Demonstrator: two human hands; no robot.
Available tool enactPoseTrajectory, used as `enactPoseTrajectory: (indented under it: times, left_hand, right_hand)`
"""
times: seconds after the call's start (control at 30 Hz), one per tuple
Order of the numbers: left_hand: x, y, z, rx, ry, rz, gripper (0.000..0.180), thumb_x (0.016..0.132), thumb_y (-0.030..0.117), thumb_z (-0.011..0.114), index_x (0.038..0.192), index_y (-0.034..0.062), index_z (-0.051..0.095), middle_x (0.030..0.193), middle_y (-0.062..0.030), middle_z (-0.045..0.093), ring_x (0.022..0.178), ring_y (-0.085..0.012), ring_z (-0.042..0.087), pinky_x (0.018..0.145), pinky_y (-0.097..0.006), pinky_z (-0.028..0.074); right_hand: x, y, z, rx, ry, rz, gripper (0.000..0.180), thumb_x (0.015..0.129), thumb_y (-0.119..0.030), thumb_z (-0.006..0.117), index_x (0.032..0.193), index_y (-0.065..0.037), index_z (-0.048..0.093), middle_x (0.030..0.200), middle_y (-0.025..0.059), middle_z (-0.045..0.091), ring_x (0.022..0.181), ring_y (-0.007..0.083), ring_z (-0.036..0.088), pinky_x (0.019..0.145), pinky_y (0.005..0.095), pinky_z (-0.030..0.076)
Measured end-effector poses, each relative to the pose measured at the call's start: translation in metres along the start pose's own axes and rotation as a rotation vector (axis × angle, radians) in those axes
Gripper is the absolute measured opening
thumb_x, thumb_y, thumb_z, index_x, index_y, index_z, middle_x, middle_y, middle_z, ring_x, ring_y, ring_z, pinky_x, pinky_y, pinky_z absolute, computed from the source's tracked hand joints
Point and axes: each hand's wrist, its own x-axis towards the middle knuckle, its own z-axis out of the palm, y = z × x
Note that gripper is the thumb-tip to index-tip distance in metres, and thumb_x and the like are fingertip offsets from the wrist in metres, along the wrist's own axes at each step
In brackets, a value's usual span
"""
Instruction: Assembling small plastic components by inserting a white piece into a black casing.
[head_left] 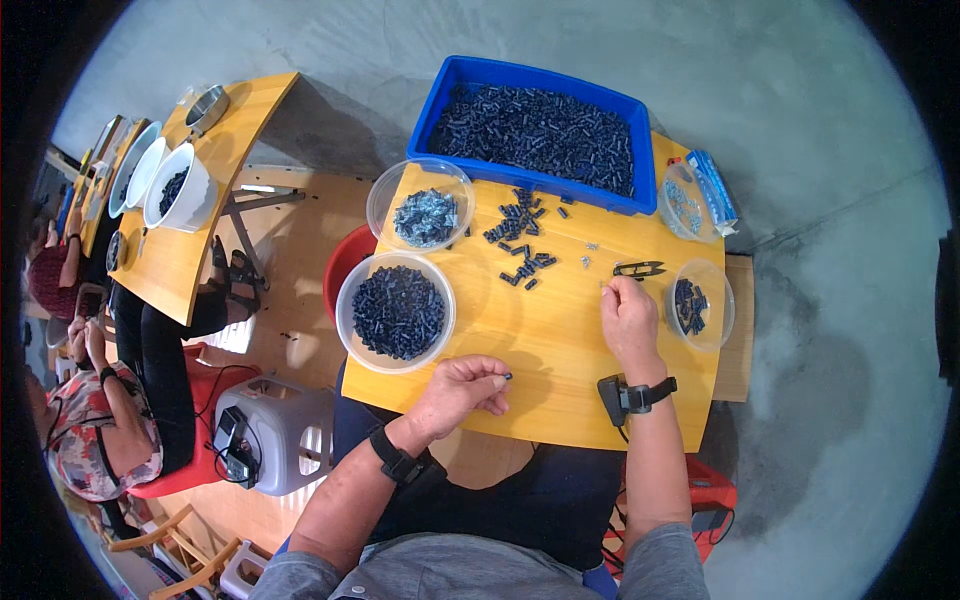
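My left hand (462, 394), near the table's front edge, pinches a small dark cylindrical piece (508, 376) between thumb and fingertips. Farther right, my right hand (630, 318) is closed above the tabletop. Whatever its fingertips hold, if anything, is too small to make out. Just beyond them lie black thread snips (640, 270). A few tiny light-coloured bits (587, 262) are left of the snips. Loose dark cylindrical pieces (518, 222) form a scattered pile in front of the blue tray (530, 178), which holds many more.
Left on the yellow table (560, 400) stand a bowl (395, 366) of dark pieces and a bowl (385, 200) of pale bluish bits. Right are a smaller bowl (720, 312), a clear tub (705, 226) and a blue-white packet (712, 188). Other people sit at a table (235, 120) leftward.
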Motion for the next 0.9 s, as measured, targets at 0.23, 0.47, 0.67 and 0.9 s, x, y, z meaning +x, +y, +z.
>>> enactPoseTrajectory:
  times: [0.23,0.47,0.67,0.9]
  left_hand:
    - [-0.005,0.001,0.002,0.007,0.003,0.014,0.013,0.092,0.007,0.055,0.103,0.0003,0.059,0.087,-0.0067,0.064,0.072,-0.0160,0.065,0.067,-0.028,0.055]
    - [-0.006,-0.003,0.001,-0.006,0.009,0.040,0.013,0.093,0.007,0.053,0.103,0.0009,0.059,0.087,-0.0053,0.063,0.072,-0.0145,0.064,0.069,-0.028,0.054]
    - [-0.006,-0.006,0.004,-0.006,0.014,0.098,0.014,0.094,0.008,0.052,0.104,0.0015,0.059,0.088,-0.0058,0.063,0.073,-0.0151,0.064,0.069,-0.028,0.054]
    - [-0.029,0.015,0.025,-0.078,-0.017,0.202,0.014,0.095,0.008,0.052,0.104,0.0004,0.059,0.088,-0.0063,0.062,0.072,-0.0152,0.064,0.069,-0.028,0.055]
  right_hand:
    - [-0.008,0.004,-0.002,0.275,0.038,0.090,0.004,0.081,-0.003,0.060,0.081,0.001,0.058,0.067,0.0156,0.058,0.059,0.0290,0.057,0.055,0.0345,0.045]
    - [-0.017,0.013,0.003,0.302,0.130,0.089,0.010,0.084,-0.001,0.057,0.092,0.002,0.061,0.072,0.0126,0.059,0.058,0.0174,0.057,0.053,0.0297,0.046]
    - [-0.029,-0.024,-0.021,0.770,-0.035,0.475,0.010,0.087,0.001,0.054,0.095,0.003,0.060,0.074,0.0037,0.058,0.053,0.0085,0.055,0.047,0.0220,0.046]
    - [-0.054,-0.080,-0.042,1.042,-0.252,0.441,0.008,0.090,-0.001,0.054,0.092,0.005,0.058,0.074,0.0045,0.058,0.053,0.0093,0.055,0.048,0.0224,0.048]
